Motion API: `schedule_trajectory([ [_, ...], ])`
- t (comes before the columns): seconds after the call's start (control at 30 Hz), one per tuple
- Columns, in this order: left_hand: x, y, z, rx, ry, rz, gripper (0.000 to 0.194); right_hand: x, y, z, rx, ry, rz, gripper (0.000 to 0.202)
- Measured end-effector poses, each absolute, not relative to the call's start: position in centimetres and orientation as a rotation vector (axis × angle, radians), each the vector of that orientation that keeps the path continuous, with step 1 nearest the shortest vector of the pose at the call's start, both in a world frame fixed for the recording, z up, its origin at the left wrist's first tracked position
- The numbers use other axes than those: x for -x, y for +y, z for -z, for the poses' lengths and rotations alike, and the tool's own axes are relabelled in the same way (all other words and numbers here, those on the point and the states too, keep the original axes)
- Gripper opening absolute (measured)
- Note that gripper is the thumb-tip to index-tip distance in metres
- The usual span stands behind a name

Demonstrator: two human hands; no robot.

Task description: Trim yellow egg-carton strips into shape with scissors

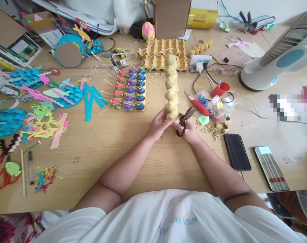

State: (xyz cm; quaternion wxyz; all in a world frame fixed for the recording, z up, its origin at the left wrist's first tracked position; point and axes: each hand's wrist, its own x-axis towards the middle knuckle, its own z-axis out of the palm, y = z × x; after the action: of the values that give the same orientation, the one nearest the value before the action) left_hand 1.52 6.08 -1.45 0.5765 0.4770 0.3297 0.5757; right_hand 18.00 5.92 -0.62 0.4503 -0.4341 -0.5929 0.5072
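Note:
Between my hands a strip of egg carton cups (171,84) points away from me, its bumpy pale yellow side up. My left hand (158,125) is closed around the near end of the strip, thumb on top. In my right hand (190,131) is a pair of dark scissors (185,121), blades parted and pointing up to the right, close beside the strip's near end. Left of the strip stand three rows of painted egg carton caterpillars (129,89) in red, purple and blue, with pins stuck in them. Behind it lies an uncut egg tray (165,54).
At right are a red cup (220,88), a red-handled cutter (199,105), carton scraps (216,131), two phones (237,152) and a white fan (274,57). Paper cutouts (47,121) and red scissors (4,177) lie left. A power strip (201,60) trails cables.

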Motion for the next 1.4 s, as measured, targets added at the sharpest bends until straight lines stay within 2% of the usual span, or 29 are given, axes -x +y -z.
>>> schedule_trajectory([
  [0.27,-1.4,6.3,1.8,-0.818,0.793,-1.389,0.075,-18.5,6.3,1.4,1.192,-1.614,-0.883,0.044],
  [0.6,-0.1,7.0,1.8,-0.690,0.847,-1.482,0.058,-18.6,6.5,0.8,1.295,-1.968,-0.504,0.033],
  [0.9,-0.6,6.7,1.6,-0.677,0.868,-1.504,0.055,-18.5,6.5,1.2,1.298,-2.135,-0.368,0.029],
  [1.17,-0.7,6.4,1.3,-0.717,0.890,-1.484,0.068,-18.3,6.1,0.5,1.382,-2.134,-0.255,0.032],
  [1.4,-0.8,6.4,1.4,-0.711,0.865,-1.507,0.059,-18.4,6.1,0.6,1.383,-2.149,-0.228,0.029],
])
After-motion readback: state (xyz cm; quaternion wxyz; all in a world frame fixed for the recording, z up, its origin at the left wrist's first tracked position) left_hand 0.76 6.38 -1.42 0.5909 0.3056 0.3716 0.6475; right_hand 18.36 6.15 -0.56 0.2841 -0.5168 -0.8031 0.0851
